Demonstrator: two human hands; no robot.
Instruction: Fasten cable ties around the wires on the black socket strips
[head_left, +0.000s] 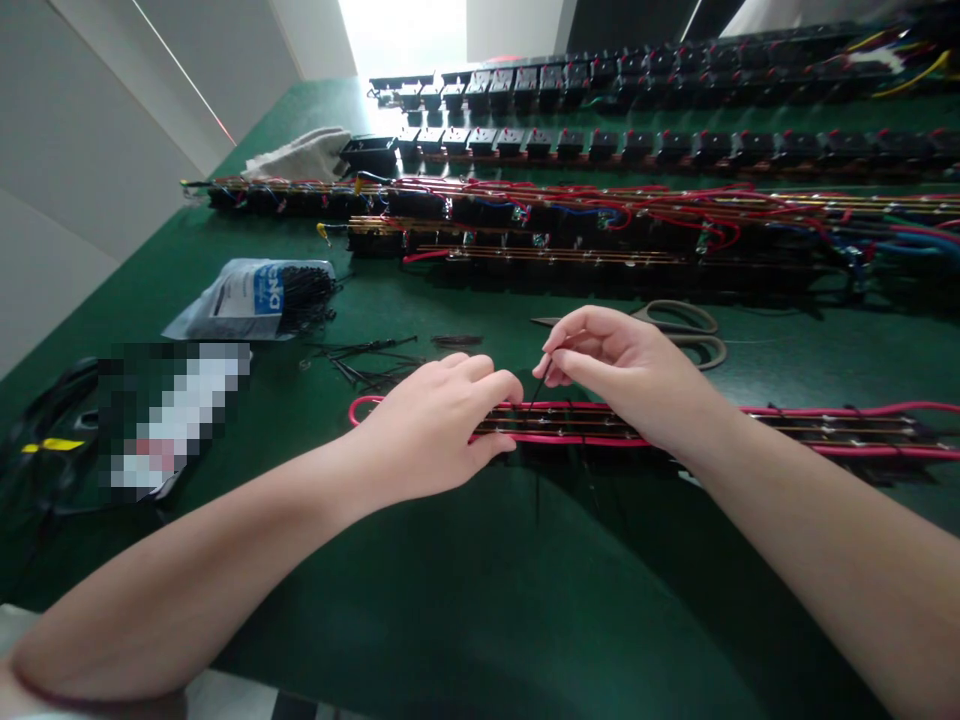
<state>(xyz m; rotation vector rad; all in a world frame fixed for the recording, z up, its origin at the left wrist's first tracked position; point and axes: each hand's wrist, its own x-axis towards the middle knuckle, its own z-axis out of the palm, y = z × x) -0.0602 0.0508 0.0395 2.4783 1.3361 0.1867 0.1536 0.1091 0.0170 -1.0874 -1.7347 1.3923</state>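
Left hand (pixel 442 420) lies palm down on the left end of the wired strip (pixel 825 430), fingers curled together; can't tell if it grips. Right hand (pixel 622 370), thumb and forefinger pinched on a black cable tie (pixel 537 490), is just above the strip at the near edge of the bench (pixel 480 600). Scissors (pixel 690 325) lie just behind.

Bare tabletop (pixel 465 600) lies open at lower centre. The red-wired strip (pixel 825 428) spans mid-frame; scissors (pixel 690 335) and loose ties (pixel 367 360) clutter above it.

A socket strip (pixel 825 432) of black modules, wired with red leads and bare copper bars, is laid flat, left to right, on the green table (pixel 450 610). A thin black cable tie (pixel 537 490) is draped across it, upper end raised.
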